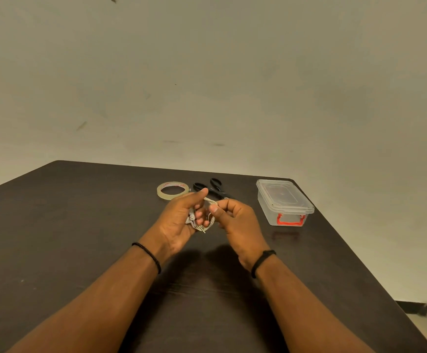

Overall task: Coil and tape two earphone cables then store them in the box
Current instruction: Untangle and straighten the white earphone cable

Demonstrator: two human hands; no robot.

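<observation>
One white earphone cable (203, 220) hangs coiled between both hands above the table's (54, 225) middle. Left hand (182, 220) curls round the loops; right hand (235, 220) pinches a strand beside it. Behind them toward the far edge lie the tape roll (173, 191), nearer the left hand, and scissors (215, 188); the lidded clear box (283, 202) sits by the far right corner, open tabletop between.

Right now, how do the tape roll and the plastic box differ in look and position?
The tape roll is a flat, open ring; the plastic box is a tall rectangle with its lid on. The tape roll lies behind the left hand; the box stands far to the right, near the table's corner. The box has a red clasp; the roll has none. Both are see-through.
</observation>
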